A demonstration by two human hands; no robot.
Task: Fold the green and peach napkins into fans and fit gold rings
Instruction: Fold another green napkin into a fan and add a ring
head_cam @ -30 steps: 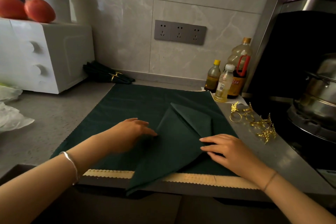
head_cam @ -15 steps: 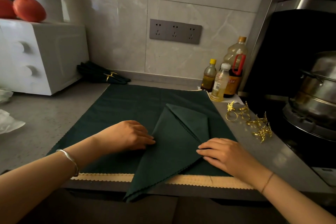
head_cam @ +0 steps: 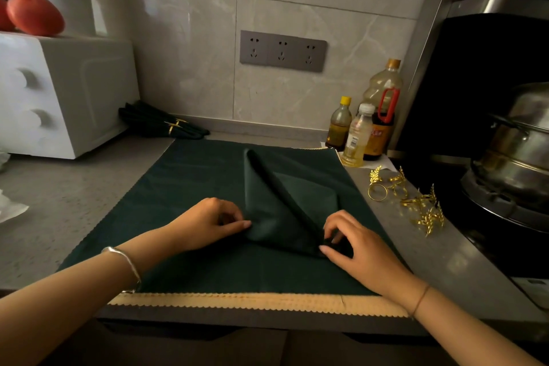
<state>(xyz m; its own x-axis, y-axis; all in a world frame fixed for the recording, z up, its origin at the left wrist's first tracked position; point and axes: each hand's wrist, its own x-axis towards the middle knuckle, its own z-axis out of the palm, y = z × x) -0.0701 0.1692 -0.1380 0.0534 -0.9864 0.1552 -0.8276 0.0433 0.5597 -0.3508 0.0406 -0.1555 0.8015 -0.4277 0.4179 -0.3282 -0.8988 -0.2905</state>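
A dark green napkin (head_cam: 276, 205) folded into a narrow triangle lies on top of a flat green napkin (head_cam: 190, 184), its point toward the wall. My left hand (head_cam: 208, 223) pinches its near left corner. My right hand (head_cam: 353, 244) pinches its near right corner, where a raised fold runs up to the point. A peach napkin (head_cam: 258, 301) shows as a scalloped strip under the green one at the counter's front edge. Several gold leaf rings (head_cam: 410, 199) lie on the counter to the right. Finished green napkins with gold rings (head_cam: 160, 125) rest by the wall.
A white appliance (head_cam: 59, 92) with a red fruit (head_cam: 34, 13) on top stands at the left. Three bottles (head_cam: 365, 131) stand at the back right. A steel pot (head_cam: 517, 145) sits on the stove at the right. White plastic (head_cam: 9, 205) lies at far left.
The folded napkin's lower tip, which hung over the counter edge, has been brought up. The napkin is now a shorter triangle with a raised fold. Both hands went from resting flat to pinching its corners.
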